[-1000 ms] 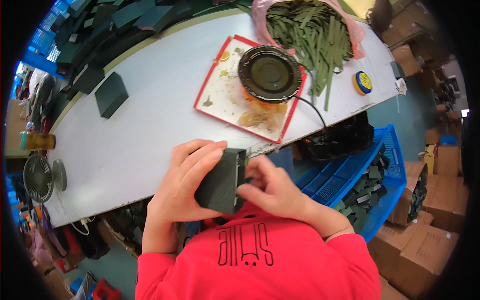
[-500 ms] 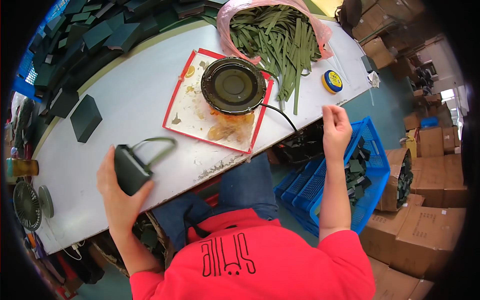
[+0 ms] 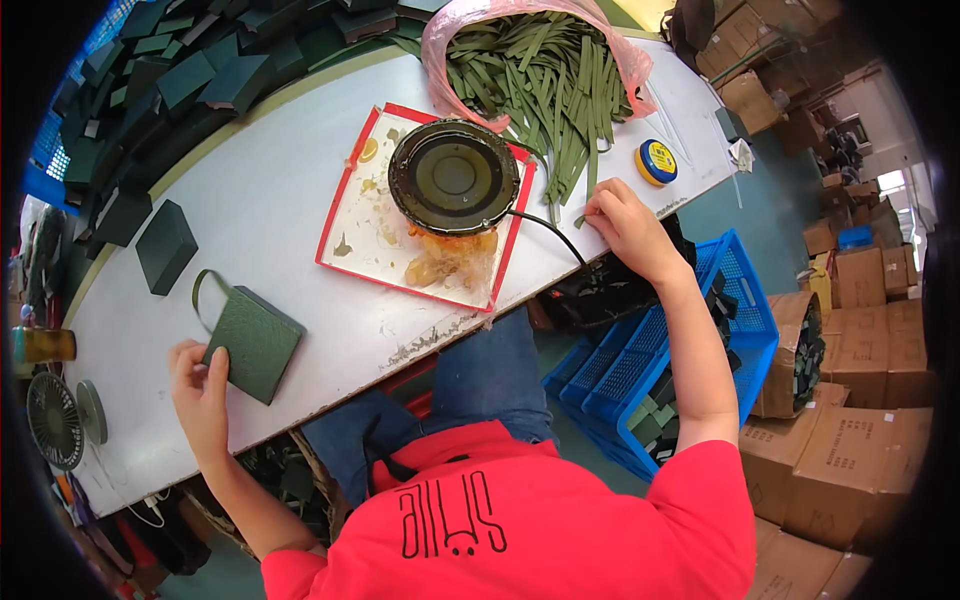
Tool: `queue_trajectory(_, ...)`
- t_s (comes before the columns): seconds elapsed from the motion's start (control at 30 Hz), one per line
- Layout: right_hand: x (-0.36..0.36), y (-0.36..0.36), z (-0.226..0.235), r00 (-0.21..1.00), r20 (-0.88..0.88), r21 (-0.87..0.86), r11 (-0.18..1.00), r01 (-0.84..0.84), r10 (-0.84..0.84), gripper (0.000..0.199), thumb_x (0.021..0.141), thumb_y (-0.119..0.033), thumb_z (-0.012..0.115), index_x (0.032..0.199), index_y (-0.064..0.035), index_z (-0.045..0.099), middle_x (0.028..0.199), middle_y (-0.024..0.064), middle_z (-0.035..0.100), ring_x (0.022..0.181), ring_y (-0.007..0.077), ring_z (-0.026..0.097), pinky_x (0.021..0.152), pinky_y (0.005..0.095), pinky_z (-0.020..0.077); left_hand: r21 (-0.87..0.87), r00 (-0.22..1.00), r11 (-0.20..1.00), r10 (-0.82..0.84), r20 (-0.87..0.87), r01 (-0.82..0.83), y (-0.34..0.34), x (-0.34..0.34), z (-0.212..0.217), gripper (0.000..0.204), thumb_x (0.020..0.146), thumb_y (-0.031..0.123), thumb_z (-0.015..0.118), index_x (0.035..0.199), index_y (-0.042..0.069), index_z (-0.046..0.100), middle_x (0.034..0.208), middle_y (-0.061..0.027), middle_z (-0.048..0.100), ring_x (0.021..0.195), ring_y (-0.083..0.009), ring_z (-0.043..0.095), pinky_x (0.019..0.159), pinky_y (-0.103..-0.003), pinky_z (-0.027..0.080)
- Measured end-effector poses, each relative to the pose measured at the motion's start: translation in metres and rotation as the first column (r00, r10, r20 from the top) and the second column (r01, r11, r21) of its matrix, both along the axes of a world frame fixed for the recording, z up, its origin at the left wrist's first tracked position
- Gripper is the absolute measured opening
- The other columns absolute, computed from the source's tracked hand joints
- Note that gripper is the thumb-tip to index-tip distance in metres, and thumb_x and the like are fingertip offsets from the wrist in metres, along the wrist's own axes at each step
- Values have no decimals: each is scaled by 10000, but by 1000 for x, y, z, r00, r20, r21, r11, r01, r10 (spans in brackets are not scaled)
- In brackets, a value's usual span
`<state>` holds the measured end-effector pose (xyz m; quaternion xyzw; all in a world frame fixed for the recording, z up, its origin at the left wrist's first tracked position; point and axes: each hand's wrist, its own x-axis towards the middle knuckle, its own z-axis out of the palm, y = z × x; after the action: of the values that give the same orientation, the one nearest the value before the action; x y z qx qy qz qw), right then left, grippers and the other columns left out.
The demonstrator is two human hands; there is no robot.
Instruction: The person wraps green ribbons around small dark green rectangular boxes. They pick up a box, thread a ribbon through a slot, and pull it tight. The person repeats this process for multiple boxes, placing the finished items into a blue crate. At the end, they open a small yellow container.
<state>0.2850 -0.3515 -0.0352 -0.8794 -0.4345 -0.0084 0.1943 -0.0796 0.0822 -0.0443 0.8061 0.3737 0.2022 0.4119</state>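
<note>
My left hand (image 3: pixel 205 385) grips the corner of a flat dark green box (image 3: pixel 256 343), thumb on its face, at the left part of the table. A thin green ribbon loop stands out from the box's upper left edge. My right hand (image 3: pixel 630 228) is closed in a pinch at the table's edge, at the lower end of a green ribbon strip (image 3: pixel 576 195). That strip hangs out of a heap of green ribbon strips (image 3: pixel 540 75) in a pink plastic bag (image 3: pixel 437 50). Another dark green box (image 3: pixel 166 247) stands farther left on the table.
A round black glue pot (image 3: pixel 454 175) with a cord sits on a red-edged white tray (image 3: pixel 345 245) stained with glue. A blue and yellow round tin (image 3: pixel 656 162) lies at right. Dark green boxes (image 3: pixel 185 75) pile up far left. A blue crate (image 3: pixel 740 280) stands below the table's right edge.
My right hand has come down and left to the ribbon end. My left hand has turned the box so its broad face shows and its loop points up left.
</note>
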Motion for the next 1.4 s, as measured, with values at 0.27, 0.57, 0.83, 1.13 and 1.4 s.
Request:
queue_trajectory(0.27,-1,15,-1,995,82,236,969,-70,51,135,846,2,693,938,-8,595,1064,112,643,971,277,613,859,356,500,763,934,567,-332,-133,311,-36,34,41,377,729,16,765,636,47,401,1486,-196,485,1445,-439,351,1185,-547,212)
queue_trajectory(0.57,-3,29,-5,999,-40,256,966,33,-24,131,827,-26,725,930,-13,645,863,109,621,866,276,594,755,373,490,350,821,750,-452,-348,561,-60,46,43,634,594,45,862,1176,58,611,1563,-188,360,1390,-424,386,1142,-524,335)
queue_trajectory(0.83,0,33,-9,995,65,261,964,51,-70,73,844,-20,710,898,-5,663,923,124,637,893,300,600,772,380,494,325,892,838,-361,-274,439,-59,42,36,858,547,66,898,1330,69,547,1487,-182,418,1354,-405,406,1100,-479,400)
queue_trajectory(1.13,1,28,31,986,53,813,580,49,-157,84,1072,-67,446,1154,-50,437,1119,150,621,941,189,624,900,327,524,475,871,749,-278,-405,461,-52,35,38,922,560,155,912,1389,72,518,1420,-142,508,1416,-387,354,1159,-489,309)
queue_trajectory(1.4,-138,53,85,786,-618,583,666,465,-8,161,1015,-94,596,1162,-40,555,893,21,634,689,29,521,578,175,416,401,866,779,-355,-352,482,-59,37,33,808,575,192,903,1319,87,608,1437,-190,447,1326,-410,406,1114,-508,316)
